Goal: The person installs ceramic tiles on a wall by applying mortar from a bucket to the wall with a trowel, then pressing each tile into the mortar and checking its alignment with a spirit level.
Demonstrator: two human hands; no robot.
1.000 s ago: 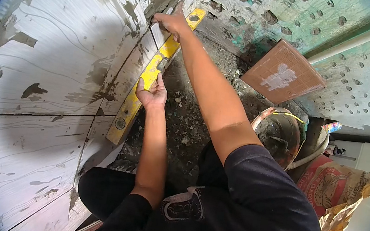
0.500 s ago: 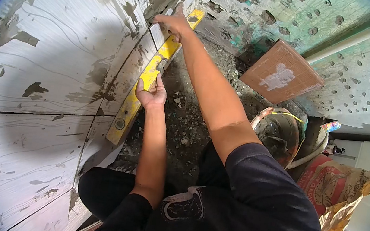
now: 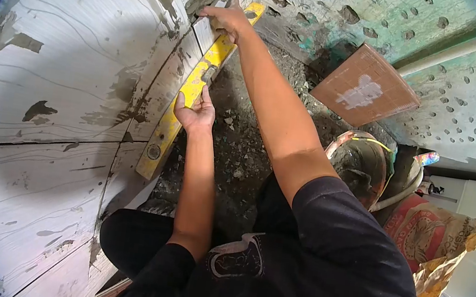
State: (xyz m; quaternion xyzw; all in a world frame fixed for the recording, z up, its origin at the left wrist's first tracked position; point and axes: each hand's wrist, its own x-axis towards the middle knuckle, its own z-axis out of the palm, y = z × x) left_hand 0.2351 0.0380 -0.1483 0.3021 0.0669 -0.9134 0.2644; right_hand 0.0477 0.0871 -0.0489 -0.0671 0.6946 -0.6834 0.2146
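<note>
A yellow spirit level lies slanted along the narrow tile strip at the foot of the tiled wall. Around its middle my left hand is closed, palm up, with the thumb on the wall side. My right hand is up near the corner, beside the level's upper end. Its fingers are spread over the end of a white tile strip, and some lower fingers are partly hidden beside the level.
White wall tiles smeared with mortar rise at left. A pitted green-white wall stands at right, with a brown tile leaning there. Nearby are a mortar bucket, a torn cement bag and a pipe. Rubble covers the floor.
Both hands stay at almost the same places on the level and tile strip. The view has shifted slightly.
</note>
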